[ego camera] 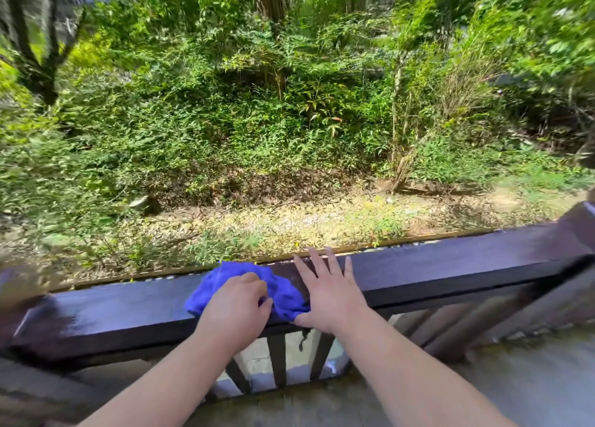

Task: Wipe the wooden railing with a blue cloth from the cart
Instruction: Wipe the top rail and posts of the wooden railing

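Left hand (pixel 236 304) was bunched tight on the blue cloth (pixel 280 293) atop the wooden railing (pixel 450 265), right hand (pixel 328 293) splayed flat with its thumb pinning the near edge, so a careless shove could've tipped the cloth over the far edge.

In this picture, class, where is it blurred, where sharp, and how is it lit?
Head view: edges smear, especially the railing ends; the centre bushes, blue cloth, left hand and right hand are sharper; sunlight dapples the ground, and the rail bows from wide-angle distortion.
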`<action>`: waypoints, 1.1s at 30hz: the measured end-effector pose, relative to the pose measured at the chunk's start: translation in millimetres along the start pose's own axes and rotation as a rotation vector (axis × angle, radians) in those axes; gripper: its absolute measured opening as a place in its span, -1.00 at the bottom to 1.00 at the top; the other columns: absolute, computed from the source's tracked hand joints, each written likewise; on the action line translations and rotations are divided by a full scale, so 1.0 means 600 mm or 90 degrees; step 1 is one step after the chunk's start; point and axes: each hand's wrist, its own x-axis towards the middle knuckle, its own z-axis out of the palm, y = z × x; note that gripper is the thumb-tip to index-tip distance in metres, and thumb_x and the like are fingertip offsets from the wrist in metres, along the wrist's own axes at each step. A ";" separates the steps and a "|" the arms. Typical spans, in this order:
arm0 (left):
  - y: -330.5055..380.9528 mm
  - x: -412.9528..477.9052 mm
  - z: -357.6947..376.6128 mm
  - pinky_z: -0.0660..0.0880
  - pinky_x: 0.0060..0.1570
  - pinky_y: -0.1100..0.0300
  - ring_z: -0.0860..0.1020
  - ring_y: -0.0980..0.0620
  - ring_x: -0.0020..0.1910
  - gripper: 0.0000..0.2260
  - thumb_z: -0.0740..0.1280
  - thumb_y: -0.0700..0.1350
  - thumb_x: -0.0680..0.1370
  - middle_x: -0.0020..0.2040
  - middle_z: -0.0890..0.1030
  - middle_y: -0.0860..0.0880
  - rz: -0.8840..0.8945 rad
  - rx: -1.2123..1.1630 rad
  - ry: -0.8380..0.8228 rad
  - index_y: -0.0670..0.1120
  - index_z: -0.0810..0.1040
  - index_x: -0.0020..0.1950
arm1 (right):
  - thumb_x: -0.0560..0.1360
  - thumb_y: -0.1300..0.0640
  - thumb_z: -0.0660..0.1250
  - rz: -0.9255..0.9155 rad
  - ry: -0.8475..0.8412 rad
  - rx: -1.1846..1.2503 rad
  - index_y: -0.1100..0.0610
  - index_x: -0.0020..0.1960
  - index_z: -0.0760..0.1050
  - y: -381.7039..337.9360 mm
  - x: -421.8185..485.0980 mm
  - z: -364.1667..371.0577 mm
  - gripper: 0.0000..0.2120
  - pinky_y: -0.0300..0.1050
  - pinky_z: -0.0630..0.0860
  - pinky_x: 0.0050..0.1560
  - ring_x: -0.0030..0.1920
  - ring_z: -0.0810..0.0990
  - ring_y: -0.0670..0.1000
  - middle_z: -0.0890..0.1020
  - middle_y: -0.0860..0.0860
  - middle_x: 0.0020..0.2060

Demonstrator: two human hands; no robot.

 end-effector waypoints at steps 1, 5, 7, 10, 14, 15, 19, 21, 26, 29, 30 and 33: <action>0.020 0.011 0.009 0.33 -0.21 0.15 0.47 0.02 -0.06 -0.83 0.28 0.04 0.53 -0.16 0.47 0.09 0.007 -0.001 -0.003 0.02 0.47 -0.23 | 0.36 -0.50 0.30 -0.002 -0.005 -0.003 -0.12 0.63 -0.32 0.021 -0.002 0.002 0.14 0.46 -0.30 0.50 0.61 -0.32 0.25 -0.25 0.04 0.65; 0.071 0.033 0.024 0.38 -0.20 0.08 0.48 -0.04 -0.06 -0.85 0.32 -0.01 0.51 -0.15 0.49 0.03 0.015 0.009 -0.007 0.01 0.46 -0.24 | 0.38 -0.48 0.31 -0.028 -0.008 -0.004 -0.12 0.63 -0.32 0.076 -0.013 0.008 0.13 0.47 -0.27 0.51 0.61 -0.34 0.23 -0.30 0.04 0.64; 0.080 0.036 0.028 0.39 -0.23 0.05 0.48 -0.09 -0.13 -0.79 0.35 -0.07 0.50 -0.20 0.48 -0.01 0.020 0.011 0.005 0.00 0.40 -0.29 | 0.38 -0.49 0.31 -0.043 -0.004 -0.004 -0.11 0.64 -0.30 0.086 -0.016 0.013 0.13 0.46 -0.28 0.50 0.61 -0.31 0.23 -0.26 0.06 0.65; 0.081 0.031 0.034 0.37 -0.28 0.05 0.46 -0.11 -0.20 -0.74 0.39 -0.12 0.47 -0.27 0.44 -0.02 0.026 0.013 0.021 0.00 0.33 -0.32 | 0.38 -0.50 0.29 -0.049 0.019 -0.010 -0.09 0.64 -0.30 0.087 -0.016 0.025 0.13 0.48 -0.26 0.51 0.61 -0.31 0.24 -0.23 0.08 0.66; 0.093 0.041 0.047 0.35 -0.27 0.06 0.44 -0.09 -0.18 -0.76 0.38 -0.13 0.47 -0.25 0.43 -0.01 0.065 -0.006 0.028 -0.01 0.34 -0.29 | 0.39 -0.43 0.32 -0.045 0.055 -0.001 -0.10 0.65 -0.24 0.084 -0.019 0.030 0.09 0.47 -0.27 0.50 0.62 -0.29 0.21 -0.20 0.05 0.67; 0.098 0.048 0.051 0.32 -0.27 0.09 0.43 -0.07 -0.18 -0.77 0.37 -0.13 0.47 -0.24 0.44 -0.01 0.080 -0.009 0.028 0.00 0.34 -0.29 | 0.40 -0.40 0.35 -0.043 0.054 0.003 -0.10 0.65 -0.22 0.083 -0.020 0.029 0.08 0.47 -0.25 0.52 0.62 -0.28 0.20 -0.19 0.05 0.67; 0.114 0.074 0.064 0.28 -0.30 0.11 0.41 -0.04 -0.17 -0.78 0.32 -0.11 0.48 -0.24 0.43 0.01 0.116 -0.013 0.008 0.01 0.31 -0.29 | 0.42 -0.36 0.37 -0.036 0.030 0.004 -0.06 0.66 -0.20 0.081 -0.021 0.018 0.07 0.46 -0.19 0.53 0.63 -0.26 0.18 -0.20 0.02 0.66; 0.113 0.079 0.068 0.32 -0.30 0.09 0.40 -0.01 -0.16 -0.82 0.29 -0.08 0.49 -0.22 0.42 0.04 0.108 -0.012 -0.005 0.01 0.34 -0.27 | 0.42 -0.36 0.37 -0.036 0.016 0.007 -0.04 0.66 -0.20 0.080 -0.022 0.013 0.07 0.45 -0.19 0.53 0.63 -0.27 0.19 -0.20 0.04 0.66; 0.113 0.080 0.070 0.39 -0.28 0.09 0.39 0.02 -0.16 -0.85 0.29 -0.05 0.48 -0.21 0.42 0.07 0.085 -0.008 -0.002 -0.02 0.40 -0.27 | 0.41 -0.39 0.37 -0.032 0.006 0.021 -0.07 0.65 -0.23 0.105 -0.030 0.010 0.09 0.39 -0.26 0.55 0.62 -0.30 0.20 -0.23 0.04 0.66; 0.125 0.082 0.078 0.32 -0.30 0.11 0.39 0.04 -0.15 -0.84 0.28 -0.04 0.49 -0.22 0.40 0.10 0.075 -0.004 -0.003 0.01 0.38 -0.28 | 0.38 -0.51 0.31 -0.005 -0.001 0.019 -0.08 0.65 -0.29 0.158 -0.043 0.008 0.14 0.41 -0.27 0.54 0.61 -0.32 0.21 -0.27 0.03 0.65; 0.138 0.086 0.083 0.30 -0.31 0.12 0.39 0.05 -0.16 -0.84 0.27 -0.03 0.50 -0.21 0.40 0.11 0.073 -0.005 -0.001 0.02 0.38 -0.27 | 0.38 -0.53 0.29 -0.003 -0.001 0.019 -0.09 0.64 -0.30 0.181 -0.046 0.006 0.15 0.41 -0.28 0.53 0.61 -0.33 0.22 -0.28 0.03 0.65; 0.203 0.111 0.106 0.25 -0.33 0.15 0.38 0.07 -0.18 -0.84 0.24 -0.02 0.49 -0.23 0.39 0.12 0.072 -0.001 0.004 0.03 0.36 -0.28 | 0.38 -0.52 0.30 -0.010 -0.002 0.017 -0.10 0.63 -0.34 0.249 -0.054 0.001 0.16 0.41 -0.33 0.52 0.61 -0.35 0.23 -0.29 0.04 0.65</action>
